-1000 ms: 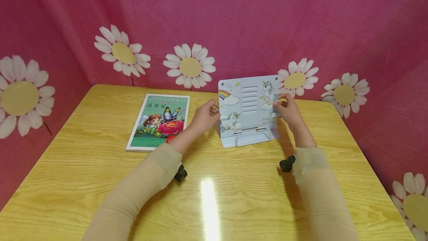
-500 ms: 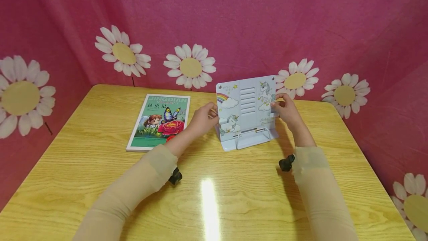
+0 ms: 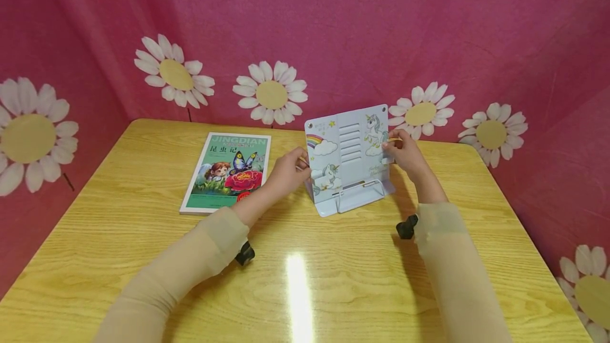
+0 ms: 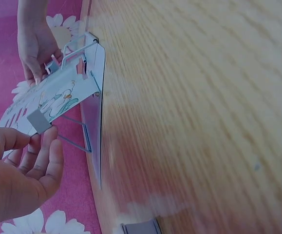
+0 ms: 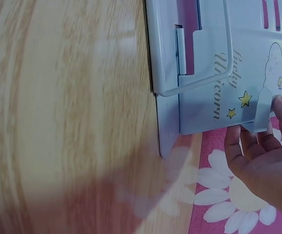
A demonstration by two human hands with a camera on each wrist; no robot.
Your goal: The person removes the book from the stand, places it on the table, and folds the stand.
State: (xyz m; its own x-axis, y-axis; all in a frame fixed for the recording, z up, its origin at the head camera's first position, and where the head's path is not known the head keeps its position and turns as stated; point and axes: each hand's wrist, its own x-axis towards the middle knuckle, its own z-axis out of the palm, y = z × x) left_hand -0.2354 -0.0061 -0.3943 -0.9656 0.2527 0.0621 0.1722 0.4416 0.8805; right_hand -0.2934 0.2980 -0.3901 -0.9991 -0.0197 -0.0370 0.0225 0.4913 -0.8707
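Unicorn book stand held at both side edges

The unicorn book stand (image 3: 350, 169) is on the counter (image 3: 352, 274), a little right of the middle in the head view. Its back plate leans backward, and its base plate (image 5: 168, 118) appears to lie flat on the wood. The left hand (image 3: 288, 172) is grasping: thumb and fingers pinch the left edge of the back plate, beside a small page clip (image 4: 38, 121). The right hand (image 3: 407, 155) is grasping also: it pinches the opposite edge at the other clip (image 5: 263, 108), with the thumb on the front side.

In front there is a white wire page rest (image 5: 195, 84), and behind, a thin wire prop (image 4: 87, 136). To the left, apart from the stand, a green-covered book (image 3: 227, 176) lies flat; neither hand holds it.

I judge that the stand is rather light and stiff, probably thin painted metal. The smooth coating may slide under dry fingers, and the back plate can perhaps fold if the prop comes loose. The bare side edges give a good, balanced hold; for lifting, support near the base would be safer. The clips and the wires look like weaker places, so I would not pull on them.
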